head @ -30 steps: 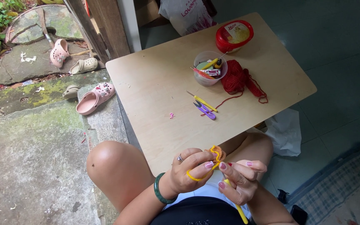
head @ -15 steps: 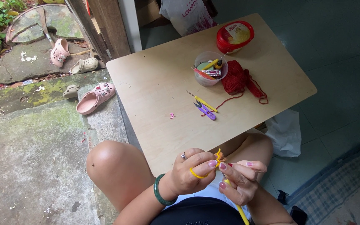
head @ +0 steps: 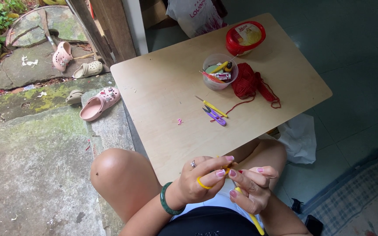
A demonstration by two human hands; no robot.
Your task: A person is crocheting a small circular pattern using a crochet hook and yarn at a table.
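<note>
The left hand (head: 197, 181) pinches a yellow ring (head: 203, 183), now lower and closer to the lap than a second ago. The right hand (head: 252, 188) grips a yellow hook (head: 249, 214) against it, so the stitching continues below the worktop (head: 162, 96) edge.

A single head-worn camera looks steeply down from above the seated person, close over the left hand (head: 202, 179) and right hand (head: 252, 188) at the frame's lower edge, facing outward across the low wooden table (head: 167, 87) toward stone paving beyond.
</note>
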